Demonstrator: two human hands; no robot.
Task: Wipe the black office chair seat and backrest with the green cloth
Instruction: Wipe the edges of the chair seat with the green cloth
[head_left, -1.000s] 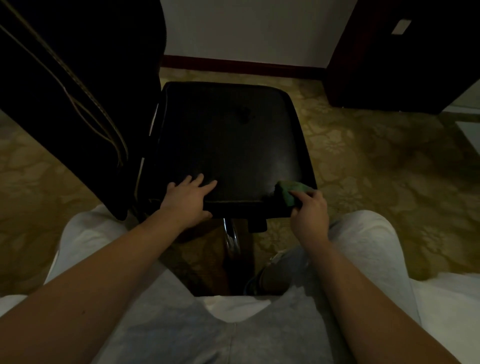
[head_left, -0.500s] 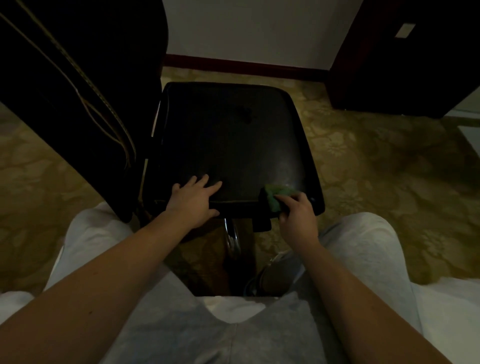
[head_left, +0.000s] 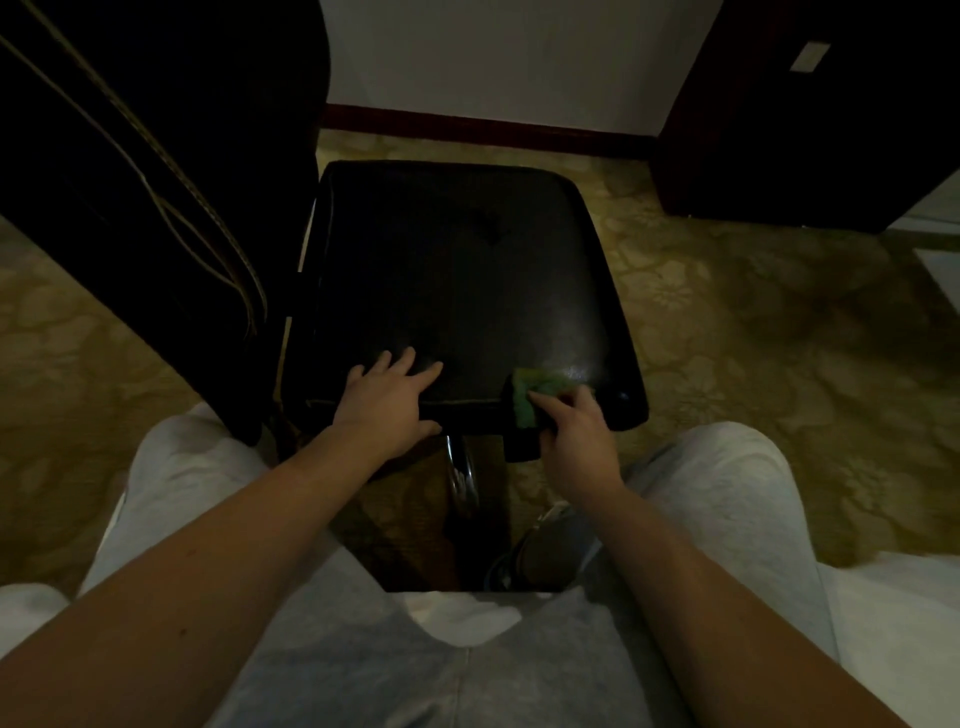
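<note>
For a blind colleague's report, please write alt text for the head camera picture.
A person's right hand holds a green cloth on the near right edge of a black chair seat, while the left hand rests flat on its near left edge. The chair stands on a patterned carpet, and the person's pale trousers fill the foreground.

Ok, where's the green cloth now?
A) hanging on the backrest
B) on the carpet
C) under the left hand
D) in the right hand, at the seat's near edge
D: the right hand holds the green cloth at the near edge of the seat; the left hand is bare.
</note>
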